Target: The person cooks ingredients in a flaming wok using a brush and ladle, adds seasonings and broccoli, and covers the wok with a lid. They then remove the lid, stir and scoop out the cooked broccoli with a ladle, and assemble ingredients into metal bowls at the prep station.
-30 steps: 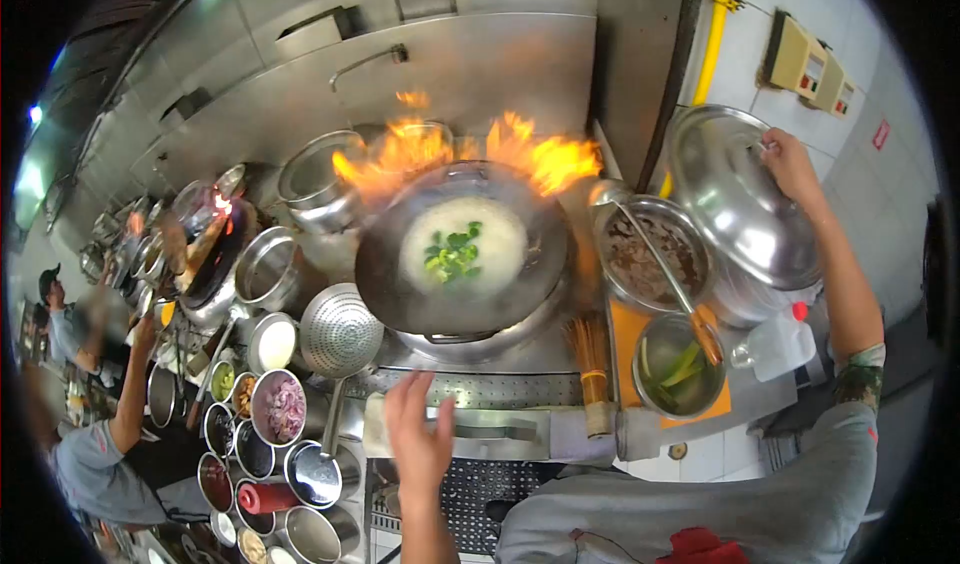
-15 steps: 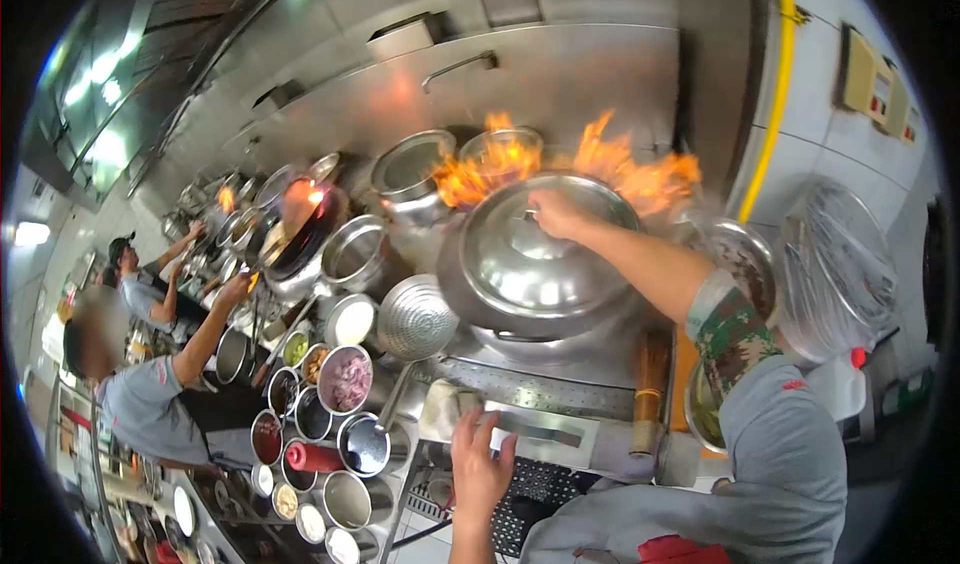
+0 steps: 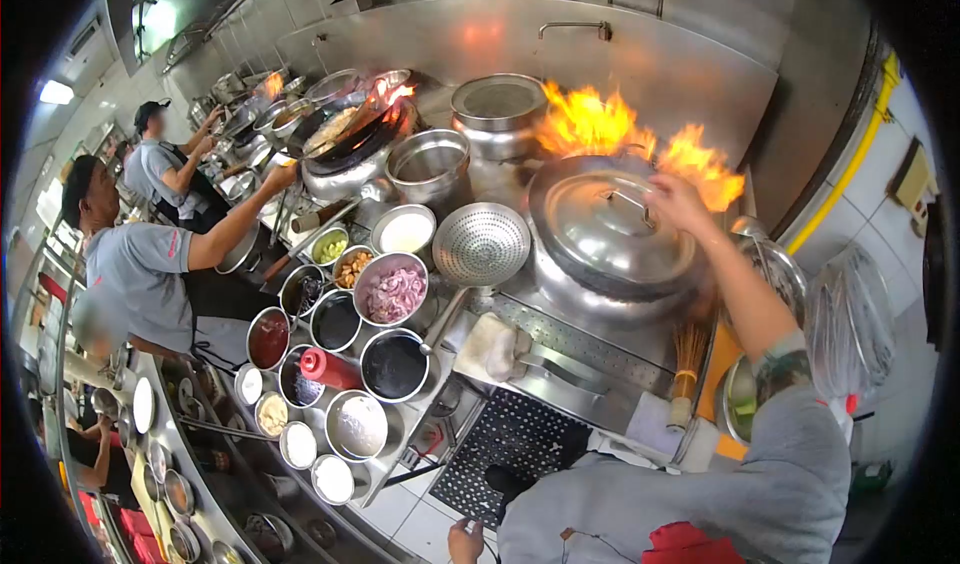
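Note:
My right hand is at the right end of the loop handle on a large domed metal lid, fingers closed at the handle. The lid covers a wide wok-like vessel on the range, and the contents are hidden. Tall flames rise just behind the lid. Low at the bottom edge, my left hand is partly in view over the floor, apparently empty with loosely bent fingers. A round perforated strainer lies left of the lid, its handle reaching over the seasoning pots. A folded cloth rests on the front ledge.
Several metal pots hold sliced onion, dark sauces and white powders, with a red squeeze bottle. A bamboo brush lies front right. Co-workers stand at left by another flaming wok. A black perforated mat covers the floor.
My left hand has dropped from above the front ledge to the bottom edge. My right hand stays at the lid handle. The view has turned left, and the flames look brighter.

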Tool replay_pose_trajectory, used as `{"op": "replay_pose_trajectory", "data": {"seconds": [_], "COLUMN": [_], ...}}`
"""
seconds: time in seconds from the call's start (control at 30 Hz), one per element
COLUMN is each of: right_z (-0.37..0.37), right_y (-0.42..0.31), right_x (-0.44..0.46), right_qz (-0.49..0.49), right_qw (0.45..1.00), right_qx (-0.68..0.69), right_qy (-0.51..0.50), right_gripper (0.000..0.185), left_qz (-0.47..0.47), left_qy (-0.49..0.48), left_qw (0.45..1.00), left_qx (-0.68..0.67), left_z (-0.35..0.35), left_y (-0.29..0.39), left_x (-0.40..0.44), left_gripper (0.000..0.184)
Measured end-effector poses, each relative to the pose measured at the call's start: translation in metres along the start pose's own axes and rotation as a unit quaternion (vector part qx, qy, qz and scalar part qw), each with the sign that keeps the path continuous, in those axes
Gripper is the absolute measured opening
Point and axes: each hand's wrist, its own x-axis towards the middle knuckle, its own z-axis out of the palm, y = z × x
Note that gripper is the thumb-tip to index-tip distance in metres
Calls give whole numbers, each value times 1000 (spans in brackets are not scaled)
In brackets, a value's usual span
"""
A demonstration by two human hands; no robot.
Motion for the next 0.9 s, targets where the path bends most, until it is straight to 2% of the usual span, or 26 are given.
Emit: {"op": "replay_pose_trajectory", "data": {"seconds": [0.07, 0.17, 0.23, 0.3, 0.37, 0.43, 0.47, 0.5, 0.53, 0.57, 0.6, 0.63, 0.67, 0.7, 0.73, 0.77, 0.8, 0.83, 0.9], "right_z": [-35, -109, -137, -156, -168, -161, -153, -144, -141, -134, -126, -112, -104, -84, -43, -13, 24, 55, 70], "right_y": [30, 38, 93, 110, 68, 70, 89, 112, 135, 57, 49, 15, -25, -39, -8, -9, 4, 13, 5], "right_x": [-35, -124, -188, -248, -296, -307, -316, -326, -334, -303, -273, -234, -185, -142, -93, -54, -17, 12, 42], "right_qz": [27, 122, 186, 344, 265, 422, 416, 408, 302, 320, 176, 65, 117, 65, -3, -57, -44, -30, 18], "right_qw": [999, 986, 952, 890, 923, 880, 867, 852, 831, 891, 942, 945, 983, 996, 998, 989, 987, 986, 990], "right_qx": [-24, -105, -242, -295, -262, -213, -261, -309, -423, -313, -231, -258, -96, -33, -34, -111, -139, -161, -108], "right_qy": [4, 39, 35, -48, -100, -50, -81, -111, -199, 73, 167, 188, 103, 53, 50, 80, 61, 40, -85], "right_gripper": [44, 39, 46, 50, 44, 43, 43, 43, 44, 45, 39, 36, 35, 37, 38, 39, 38, 37, 32], "left_qz": [23, 82, 105, 123, 184, 237, 276, 313, 288, 370, 481, 548, 583, 621, 655, 684, 688, 668, 618], "left_qy": [-70, -78, -108, -125, -184, -236, -262, -287, -302, -244, -181, -142, -152, -154, -140, -124, -152, -173, -220], "left_qw": [997, 993, 987, 982, 958, 927, 900, 868, 883, 892, 857, 824, 798, 767, 740, 716, 707, 720, 751], "left_qx": [-11, 44, 47, 67, 125, 171, 214, 256, 216, 88, 29, 16, -13, -55, -59, -62, -65, -68, -72], "left_z": [1, -1, -2, 1, -13, -22, -26, -43, -53, -79, -84, -95, -102, -101, -97, -92, -91, -86, -76], "left_y": [12, 15, 2, -7, 8, 18, 31, 81, 143, 216, 270, 324, 367, 403, 425, 438, 445, 443, 409], "left_x": [21, 60, 87, 114, 129, 143, 154, 151, 147, 122, 116, 103, 91, 81, 73, 65, 57, 55, 58], "left_gripper": [43, 45, 47, 50, 54, 55, 57, 60, 57, 51, 44, 40, 40, 39, 40, 40, 40, 40, 39]}}
